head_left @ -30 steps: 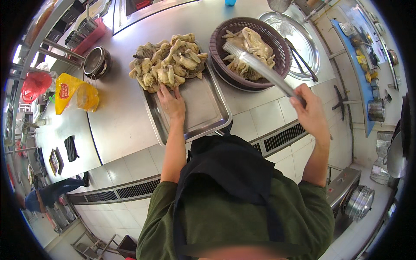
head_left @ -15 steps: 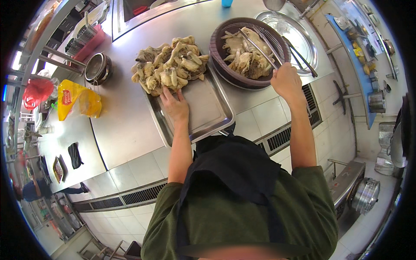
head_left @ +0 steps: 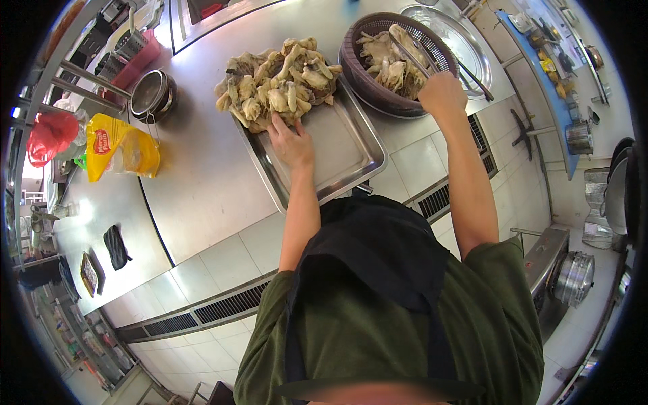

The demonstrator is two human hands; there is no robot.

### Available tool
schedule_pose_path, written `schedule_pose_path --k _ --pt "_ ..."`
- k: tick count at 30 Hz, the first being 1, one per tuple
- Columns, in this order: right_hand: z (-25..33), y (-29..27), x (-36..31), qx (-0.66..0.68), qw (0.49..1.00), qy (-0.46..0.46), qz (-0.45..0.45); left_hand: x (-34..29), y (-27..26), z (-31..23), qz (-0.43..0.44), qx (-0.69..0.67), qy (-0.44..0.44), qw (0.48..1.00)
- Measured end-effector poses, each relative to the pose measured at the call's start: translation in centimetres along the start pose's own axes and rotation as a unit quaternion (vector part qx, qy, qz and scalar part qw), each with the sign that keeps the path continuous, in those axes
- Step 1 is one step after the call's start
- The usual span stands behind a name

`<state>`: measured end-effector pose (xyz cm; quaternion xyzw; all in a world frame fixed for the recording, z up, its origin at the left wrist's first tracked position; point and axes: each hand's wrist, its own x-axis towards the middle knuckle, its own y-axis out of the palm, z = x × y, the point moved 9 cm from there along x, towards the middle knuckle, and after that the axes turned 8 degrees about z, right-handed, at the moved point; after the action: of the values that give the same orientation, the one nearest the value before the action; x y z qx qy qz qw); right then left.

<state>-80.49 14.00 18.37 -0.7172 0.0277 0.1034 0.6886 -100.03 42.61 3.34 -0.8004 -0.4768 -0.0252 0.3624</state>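
Pale cooked chicken pieces [head_left: 280,82] lie heaped on the far end of a rectangular metal tray [head_left: 341,145]. My left hand [head_left: 291,143] is over the tray, fingers apart, its fingertips touching the near side of the heap. To the right stands a brown perforated basket [head_left: 351,74] holding more chicken [head_left: 395,64]. My right hand [head_left: 443,94], at the basket's near right rim, is closed round metal tongs [head_left: 410,55]. Their arms reach over the chicken inside; whether the tips grip a piece I cannot tell.
Behind the basket lies a round metal tray [head_left: 472,50], with dark-handled tongs [head_left: 476,81] beside the rim. On the left are a strainer on a pot [head_left: 152,96], a yellow plastic pouch [head_left: 121,147], a red bag [head_left: 50,137] and a pink basket [head_left: 140,61].
The whole view has shifted, so the counter things sit higher and mostly farther right. Both hands keep nearly the same places at the heap and the basket. The person at far left is mostly out of view.
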Motion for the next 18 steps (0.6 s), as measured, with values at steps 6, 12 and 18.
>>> schedule_pose_path --k 6,12,18 --pt "4.2 0.8 2.8 -0.034 0.999 -0.013 -0.004 -0.1 -0.5 -0.2 -0.028 0.008 0.018 0.999" --pt "2.7 1.4 3.6 -0.03 0.999 0.016 -0.032 -0.2 -0.3 0.1 -0.031 0.004 0.016 0.999" --pt "-2.3 0.0 4.3 0.036 0.999 0.024 -0.015 -0.1 -0.3 0.1 -0.025 0.002 0.011 1.0"
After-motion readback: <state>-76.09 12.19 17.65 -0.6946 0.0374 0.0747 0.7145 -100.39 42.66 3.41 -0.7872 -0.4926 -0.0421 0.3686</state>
